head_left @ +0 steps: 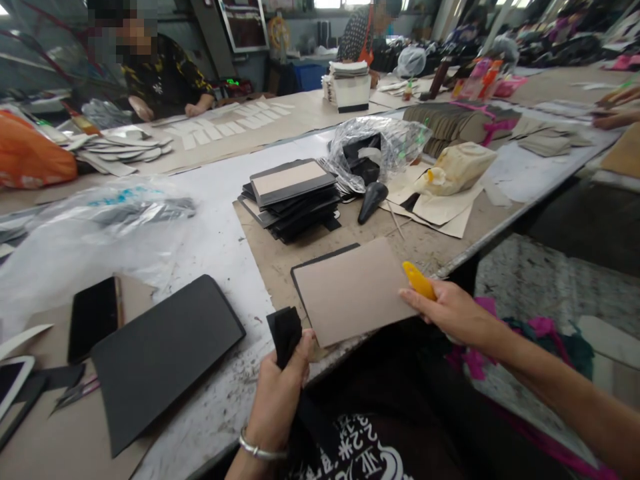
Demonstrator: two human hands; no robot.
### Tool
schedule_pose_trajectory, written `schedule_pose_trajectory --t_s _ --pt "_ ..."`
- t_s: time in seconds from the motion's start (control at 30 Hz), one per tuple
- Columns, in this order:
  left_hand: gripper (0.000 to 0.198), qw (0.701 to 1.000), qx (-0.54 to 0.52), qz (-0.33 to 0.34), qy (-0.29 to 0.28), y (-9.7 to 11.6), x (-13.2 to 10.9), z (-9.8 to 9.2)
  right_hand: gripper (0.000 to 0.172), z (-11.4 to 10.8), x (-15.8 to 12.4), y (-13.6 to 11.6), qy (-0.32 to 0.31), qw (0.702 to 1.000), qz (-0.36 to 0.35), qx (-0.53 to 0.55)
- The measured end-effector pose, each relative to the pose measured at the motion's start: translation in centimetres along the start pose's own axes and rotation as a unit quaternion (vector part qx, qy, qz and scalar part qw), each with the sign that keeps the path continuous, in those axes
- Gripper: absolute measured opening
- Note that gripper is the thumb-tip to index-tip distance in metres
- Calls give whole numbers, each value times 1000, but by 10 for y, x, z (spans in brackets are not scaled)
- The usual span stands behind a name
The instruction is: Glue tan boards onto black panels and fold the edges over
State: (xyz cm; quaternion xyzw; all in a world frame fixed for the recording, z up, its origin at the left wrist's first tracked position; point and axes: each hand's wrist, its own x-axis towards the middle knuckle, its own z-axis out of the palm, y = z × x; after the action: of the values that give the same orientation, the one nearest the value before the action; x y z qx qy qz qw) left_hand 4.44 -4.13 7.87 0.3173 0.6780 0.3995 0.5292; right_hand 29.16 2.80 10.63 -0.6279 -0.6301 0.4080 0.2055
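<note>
My right hand (450, 310) is closed round a yellow plastic tool (419, 280); the tool's kind is not clear. Its fingertips also meet the right edge of a beige board (355, 290). A black edge shows from under that board along its far and left sides. In my left hand (285, 380) is a folded black strip of material (286, 332), gripped upright. Its fingertips are at the board's near left corner; whether they pinch it I cannot tell. To the left a large dark grey panel (167, 360) lies flat on the table.
A stack of black and beige panels (295, 193) stands beyond the board, near a clear plastic bag (380, 143), a black cone (373, 202) and a stained jug (463, 167). At left are a phone (95, 317) and scissors (80, 392). A person (160, 80) sits across the table.
</note>
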Motion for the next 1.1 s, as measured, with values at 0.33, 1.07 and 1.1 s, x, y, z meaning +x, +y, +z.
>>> schedule_pose_trajectory --t_s 0.33,1.07,1.1 --pt "46 841 346 413 34 -42 -6 -12 39 7 52 15 -69 996 7 -59" --pt "57 793 397 463 -9 -57 12 -5 48 25 63 15 -70 907 41 -412" --pt "59 795 394 462 -10 -58 12 -5 47 25 62 15 -72 909 39 -409"
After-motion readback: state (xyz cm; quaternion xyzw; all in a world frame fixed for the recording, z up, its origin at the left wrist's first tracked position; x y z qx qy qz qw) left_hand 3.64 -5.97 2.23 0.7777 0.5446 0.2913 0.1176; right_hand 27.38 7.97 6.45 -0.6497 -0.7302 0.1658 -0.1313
